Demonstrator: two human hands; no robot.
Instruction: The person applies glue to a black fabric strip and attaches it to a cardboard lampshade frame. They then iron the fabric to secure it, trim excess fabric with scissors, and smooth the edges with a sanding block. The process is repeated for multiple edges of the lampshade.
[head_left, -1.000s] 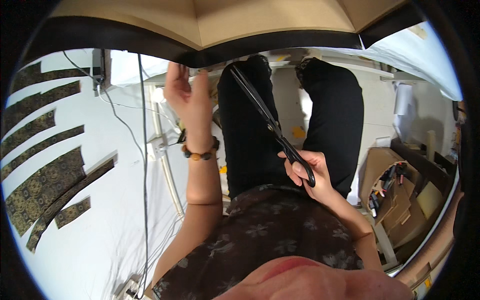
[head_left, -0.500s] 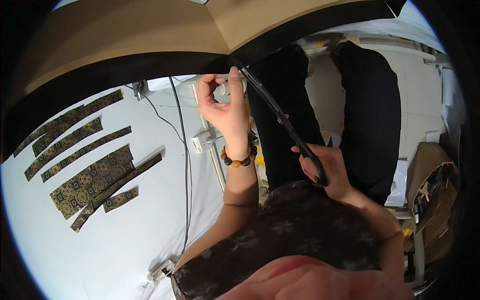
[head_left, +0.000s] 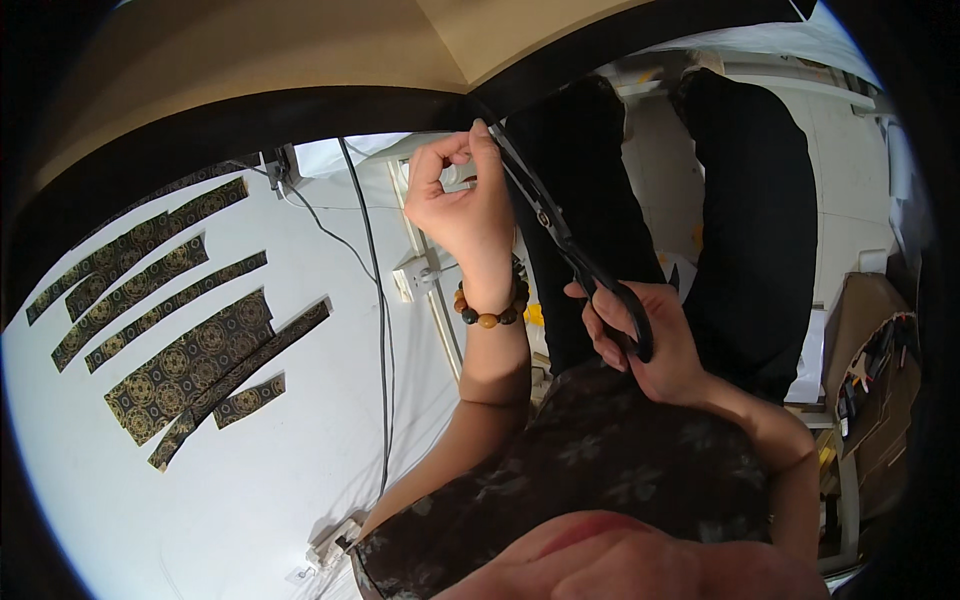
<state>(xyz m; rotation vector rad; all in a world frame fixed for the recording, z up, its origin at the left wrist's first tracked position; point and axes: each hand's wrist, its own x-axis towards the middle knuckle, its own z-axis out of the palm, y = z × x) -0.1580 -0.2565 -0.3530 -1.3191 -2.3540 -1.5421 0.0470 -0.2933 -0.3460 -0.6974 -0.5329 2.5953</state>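
Observation:
My right hand grips a pair of black-handled scissors, with the fingers through and around the handles. The long blades point up and away to the left, nearly together. Their tips lie at the corner of a black band along the lower edge of tan panels. Just left of the tips is my left hand, thumb raised against the band's lower edge and the other fingers curled. What it pinches there is dark and hard to make out. A bead bracelet circles the left wrist.
Patterned black-and-gold strips lie on the white surface at the left. Dark cables run beside my left arm, near a white socket. A cardboard box of tools stands at the far right, beyond my black-trousered legs.
Both hands and the scissors have shifted slightly to the right in the picture, and so has the surrounding scene. The right hand has turned a little around the handles. The blade tips stay at the corner.

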